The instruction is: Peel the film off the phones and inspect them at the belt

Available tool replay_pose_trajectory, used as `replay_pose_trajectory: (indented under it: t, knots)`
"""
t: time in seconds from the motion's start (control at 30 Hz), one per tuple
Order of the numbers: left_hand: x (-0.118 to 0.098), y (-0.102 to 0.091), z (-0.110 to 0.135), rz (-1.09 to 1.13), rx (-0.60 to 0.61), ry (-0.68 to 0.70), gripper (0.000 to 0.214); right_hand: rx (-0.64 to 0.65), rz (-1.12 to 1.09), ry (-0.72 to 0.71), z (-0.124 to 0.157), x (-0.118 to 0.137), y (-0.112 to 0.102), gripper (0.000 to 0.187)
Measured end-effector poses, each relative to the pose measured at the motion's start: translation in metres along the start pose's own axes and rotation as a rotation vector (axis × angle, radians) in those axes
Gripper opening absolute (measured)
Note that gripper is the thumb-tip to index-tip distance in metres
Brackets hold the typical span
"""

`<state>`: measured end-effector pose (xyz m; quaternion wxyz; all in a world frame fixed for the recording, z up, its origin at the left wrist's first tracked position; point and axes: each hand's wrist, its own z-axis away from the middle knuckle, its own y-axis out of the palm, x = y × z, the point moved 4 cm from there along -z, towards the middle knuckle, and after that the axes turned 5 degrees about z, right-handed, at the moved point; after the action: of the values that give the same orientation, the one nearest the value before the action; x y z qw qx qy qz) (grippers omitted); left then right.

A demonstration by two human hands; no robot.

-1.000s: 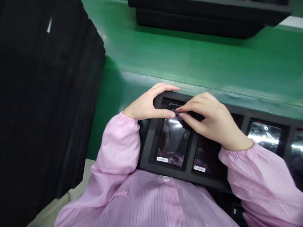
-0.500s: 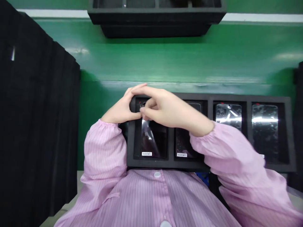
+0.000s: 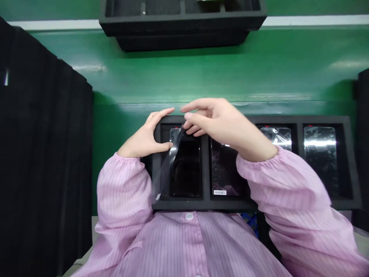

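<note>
My right hand (image 3: 220,121) pinches the upper end of a clear protective film (image 3: 175,148) between thumb and fingers. The film hangs slanting down to the left, its lower end with a small white label over the tray's left rim. Under it lies a dark phone-like screen (image 3: 186,173) in the leftmost compartment of a black foam tray (image 3: 205,173). My left hand (image 3: 145,136) rests at the tray's upper left corner, fingers and thumb spread apart. Its thumb tip is beside the film and the screen's left edge; whether it touches them I cannot tell.
More film-covered screens lie in the tray: one with a barcode label (image 3: 227,173), partly under my right wrist, and others (image 3: 276,136) (image 3: 319,161) farther right. Black foam trays (image 3: 43,154) are stacked high at left. Another black tray (image 3: 183,25) stands across the green table (image 3: 184,77).
My right hand has moved up and to the right, lifting the film off the leftmost screen. The labelled lower end has swung left. My left hand stays at the tray corner, thumb and fingers farther apart.
</note>
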<state>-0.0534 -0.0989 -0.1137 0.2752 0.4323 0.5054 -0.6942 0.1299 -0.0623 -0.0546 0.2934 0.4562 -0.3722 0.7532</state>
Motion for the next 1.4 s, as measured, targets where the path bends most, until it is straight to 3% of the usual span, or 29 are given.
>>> replay_pose_trajectory:
  t: [0.13,0.23,0.33,0.43,0.53,0.67,0.8,0.93,1.1,1.4]
  knots:
    - [-0.001,0.0,0.001,0.009,0.023,-0.025,0.09,-0.178,0.165,-0.101,0.024,0.003,-0.047,0.019]
    - [-0.002,0.0,0.001,-0.002,0.02,-0.058,0.088,-0.299,0.443,-0.199,0.045,-0.017,-0.082,0.017]
    - [-0.004,0.001,0.001,-0.015,0.024,-0.089,0.086,-0.323,0.778,-0.35,0.057,-0.045,-0.097,0.014]
    - [-0.004,0.002,0.002,0.0,0.029,-0.115,0.084,-0.288,1.032,-0.505,0.06,-0.061,-0.092,0.016]
    - [0.004,0.002,-0.001,0.076,-0.017,-0.139,0.078,-0.271,1.143,-0.614,0.064,-0.063,-0.077,0.015]
    - [0.02,0.002,-0.014,0.24,-0.158,-0.02,0.06,-0.281,1.215,-0.571,0.07,-0.065,-0.059,0.025]
    - [0.031,0.004,-0.025,0.407,-0.158,0.011,0.056,-0.226,1.147,-0.483,0.065,-0.069,-0.059,0.024]
    - [0.031,0.004,-0.029,0.451,-0.134,-0.029,0.056,-0.216,1.112,-0.529,0.06,-0.067,-0.062,0.019]
    - [0.03,0.004,-0.031,0.464,-0.11,-0.054,0.053,-0.18,1.103,-0.537,0.06,-0.069,-0.053,0.03]
    - [0.03,0.002,-0.028,0.449,-0.133,-0.088,0.049,-0.031,0.83,-0.53,0.057,-0.06,-0.07,0.011]
